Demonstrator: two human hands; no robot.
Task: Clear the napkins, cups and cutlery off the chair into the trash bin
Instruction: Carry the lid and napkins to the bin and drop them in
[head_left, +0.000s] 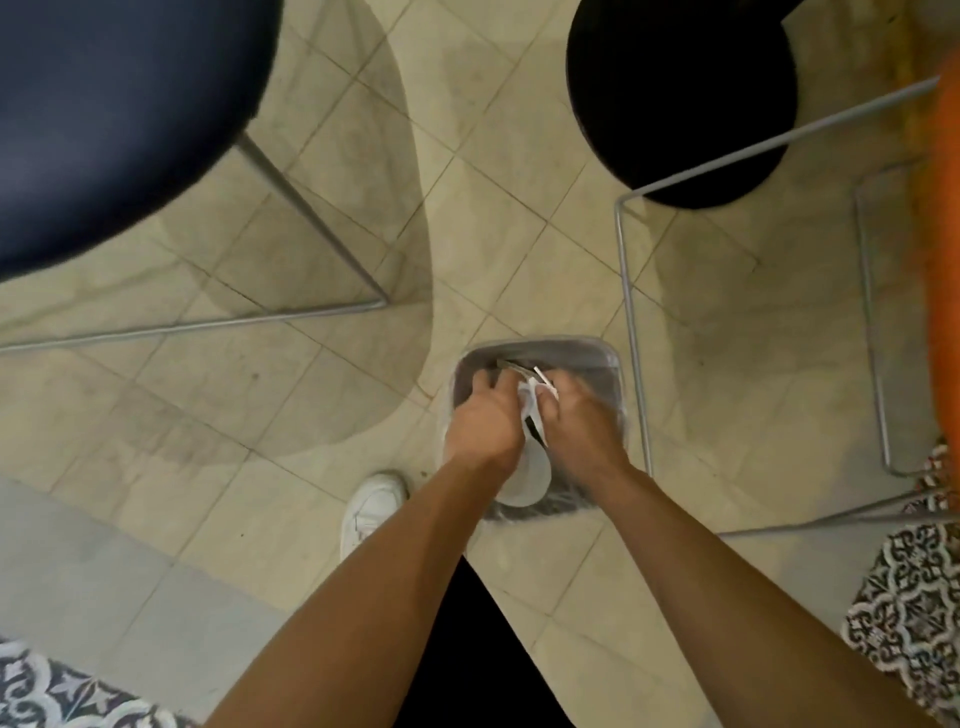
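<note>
Hazard 1: spill outside the bin (597, 349). My two hands hold the load over the bin opening, but the cup (530, 480) hangs at the near edge, close to the rim on my side. If I let go here, I judge the cup may strike the rim and roll onto the floor (311, 415). Remedy: shift the load toward the bin's middle before release.

Hazard 2: uneven drop. The cutlery (519, 368) points away from me toward the far wall of the bin. If one hand lets go first, it may slip sideways or snag the clear liner.

Hazard 3: tipping. The bin looks light and stands just beside a chair frame (631, 332). Pressing down on its rim could tilt it.

Hand pose: both arms reach forward and down, wrists near each other, backs of the hands up. The left hand (485, 423) has its fingers curled down into the bin, and it grips the napkin (525, 397) at its thumb side. The right hand (579, 423) pinches the cutlery and the napkin's edge between thumb and curled fingers. The cup sits wedged between the two hands; which one carries it I cannot tell, as the picture is blurred there.
</note>
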